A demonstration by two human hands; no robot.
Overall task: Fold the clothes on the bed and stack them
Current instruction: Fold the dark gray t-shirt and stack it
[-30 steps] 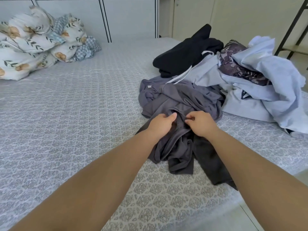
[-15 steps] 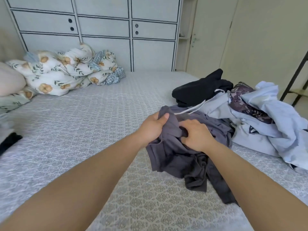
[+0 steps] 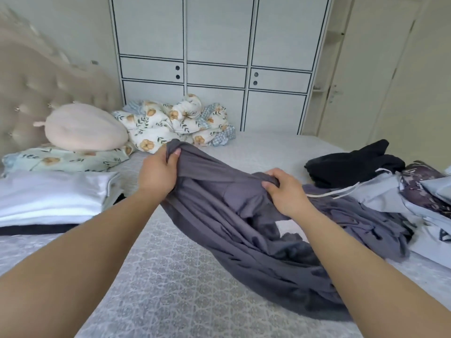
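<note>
Left grip: left hand (image 3: pixel 158 175) has its fingers and thumb curled round a bunched edge of the grey garment (image 3: pixel 246 230), lifted above the bed (image 3: pixel 170 284).
Right grip: right hand (image 3: pixel 284 192) pinches another fold of the same garment, lower than the left and nearer the clothes pile (image 3: pixel 415 198).
Grey garment: stretched between the two hands; its lower part sags onto the bed and trails right, touching the pile.
Clothes pile: on the right side of the bed; a black garment (image 3: pixel 353 164) lies at the back, pale blue cloth with a white drawstring and a dark patterned piece beside it, all loose and unfolded.
Folded stack: at the left edge, a white folded piece (image 3: pixel 53 196) rests on a dark layer.
Bedding: a floral quilt (image 3: pixel 175 123) is bundled by the wardrobe (image 3: pixel 214 62); a pink pillow (image 3: pixel 85 129) sits on a floral pillow against the headboard (image 3: pixel 36 86).
Containers: wardrobe doors are closed, so its contents cannot be seen.
</note>
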